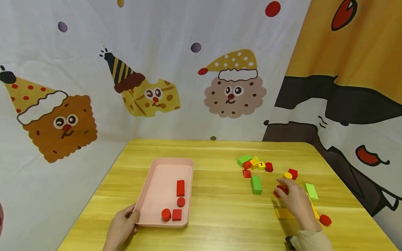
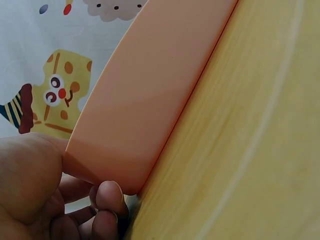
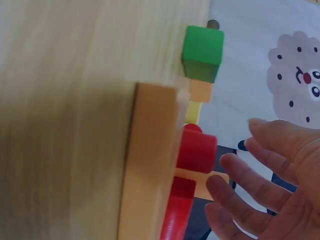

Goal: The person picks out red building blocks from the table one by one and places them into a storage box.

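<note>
My left hand (image 1: 121, 223) holds the near left corner of a pink tray (image 1: 160, 188), thumb at the rim and fingers curled under, as the left wrist view shows. Inside the tray lie a red rectangular block (image 1: 180, 188), a red square block (image 1: 177, 215) and two round red blocks, one of them a cylinder (image 1: 166, 214). On the right, my right hand (image 1: 296, 200) hovers over the scattered blocks, fingers spread and bent slightly. Nearest to it is a red cylinder (image 3: 197, 151); the right wrist view shows a gap between them. A long orange block (image 3: 150, 165) lies in front.
Around the right hand are a yellow round block (image 1: 287, 175), a red block (image 1: 293, 173), a light green block (image 1: 311, 191) and another red block (image 1: 325, 220). Farther back sits a cluster with a green block (image 1: 244, 160). A printed curtain (image 1: 157, 129) hangs behind the table.
</note>
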`<act>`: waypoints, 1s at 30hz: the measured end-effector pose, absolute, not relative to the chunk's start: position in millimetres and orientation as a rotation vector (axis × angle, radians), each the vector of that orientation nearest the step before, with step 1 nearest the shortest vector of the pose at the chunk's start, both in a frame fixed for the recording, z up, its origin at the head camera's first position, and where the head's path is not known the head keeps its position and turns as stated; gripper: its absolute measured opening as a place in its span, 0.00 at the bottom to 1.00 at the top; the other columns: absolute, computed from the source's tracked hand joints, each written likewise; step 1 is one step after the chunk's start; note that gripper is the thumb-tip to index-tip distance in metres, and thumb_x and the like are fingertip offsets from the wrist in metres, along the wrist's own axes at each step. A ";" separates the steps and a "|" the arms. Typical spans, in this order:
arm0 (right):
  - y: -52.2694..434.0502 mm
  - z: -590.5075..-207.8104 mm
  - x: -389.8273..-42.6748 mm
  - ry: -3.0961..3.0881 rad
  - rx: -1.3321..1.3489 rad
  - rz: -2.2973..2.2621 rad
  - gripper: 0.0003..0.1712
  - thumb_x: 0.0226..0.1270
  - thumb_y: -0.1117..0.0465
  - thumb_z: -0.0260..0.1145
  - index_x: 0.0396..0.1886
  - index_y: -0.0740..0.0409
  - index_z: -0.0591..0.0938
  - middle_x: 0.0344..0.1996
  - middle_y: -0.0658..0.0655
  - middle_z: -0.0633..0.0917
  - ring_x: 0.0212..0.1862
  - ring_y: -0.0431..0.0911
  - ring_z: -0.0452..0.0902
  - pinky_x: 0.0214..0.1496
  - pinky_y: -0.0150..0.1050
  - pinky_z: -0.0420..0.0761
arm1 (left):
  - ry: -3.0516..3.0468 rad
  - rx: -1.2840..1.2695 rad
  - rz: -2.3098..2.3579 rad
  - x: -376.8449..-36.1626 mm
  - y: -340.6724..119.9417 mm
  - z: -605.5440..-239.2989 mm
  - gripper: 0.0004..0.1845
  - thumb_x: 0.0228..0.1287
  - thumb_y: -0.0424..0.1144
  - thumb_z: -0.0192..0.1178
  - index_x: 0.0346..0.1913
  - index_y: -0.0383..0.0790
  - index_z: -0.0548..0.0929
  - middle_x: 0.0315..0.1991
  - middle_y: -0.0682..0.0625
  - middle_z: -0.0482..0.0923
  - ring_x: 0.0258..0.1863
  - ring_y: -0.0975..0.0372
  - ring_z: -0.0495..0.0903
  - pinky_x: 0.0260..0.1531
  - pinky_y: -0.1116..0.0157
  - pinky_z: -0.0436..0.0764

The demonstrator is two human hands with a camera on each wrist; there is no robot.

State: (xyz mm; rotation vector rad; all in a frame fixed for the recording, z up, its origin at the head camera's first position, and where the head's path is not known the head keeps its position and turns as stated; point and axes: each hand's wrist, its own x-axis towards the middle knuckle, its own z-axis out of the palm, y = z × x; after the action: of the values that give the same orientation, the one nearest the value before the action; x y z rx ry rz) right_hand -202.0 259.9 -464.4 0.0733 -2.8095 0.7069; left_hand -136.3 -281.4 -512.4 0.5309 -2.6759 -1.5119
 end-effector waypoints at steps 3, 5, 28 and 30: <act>265.1 -467.0 -204.6 -2.852 0.083 0.704 0.22 0.64 0.63 0.68 0.55 0.69 0.79 0.51 0.71 0.79 0.50 0.65 0.75 0.48 0.61 0.75 | -2.667 0.539 -1.525 -137.0 -281.1 -511.7 0.26 0.67 0.39 0.52 0.65 0.30 0.73 0.28 0.47 0.76 0.17 0.58 0.75 0.17 0.64 0.76; 268.1 -467.5 -205.7 -2.880 0.089 0.699 0.22 0.63 0.64 0.69 0.55 0.69 0.79 0.50 0.72 0.79 0.48 0.64 0.76 0.45 0.60 0.76 | -2.663 0.551 -1.526 -137.4 -280.6 -511.3 0.26 0.67 0.39 0.52 0.65 0.30 0.73 0.29 0.47 0.76 0.17 0.58 0.75 0.17 0.64 0.76; 275.3 -469.7 -217.2 -2.984 0.089 0.579 0.22 0.60 0.64 0.71 0.53 0.69 0.80 0.46 0.72 0.81 0.41 0.60 0.78 0.42 0.59 0.77 | -2.646 0.570 -1.538 -136.3 -277.3 -509.0 0.25 0.67 0.37 0.53 0.65 0.30 0.73 0.30 0.46 0.75 0.17 0.58 0.74 0.16 0.65 0.76; 276.4 -472.3 -217.1 -2.985 0.099 0.561 0.22 0.59 0.64 0.72 0.52 0.68 0.81 0.45 0.71 0.81 0.40 0.60 0.78 0.42 0.59 0.77 | -2.643 0.572 -1.548 -135.4 -276.7 -510.3 0.25 0.67 0.38 0.53 0.65 0.30 0.73 0.30 0.46 0.75 0.17 0.58 0.74 0.16 0.64 0.77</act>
State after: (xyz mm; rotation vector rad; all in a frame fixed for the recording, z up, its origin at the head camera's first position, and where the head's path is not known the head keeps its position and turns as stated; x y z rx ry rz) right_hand -217.1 276.4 -472.3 0.0986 -2.9853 0.5607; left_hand -135.4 -276.7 -510.3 0.5717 -2.6425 -1.5481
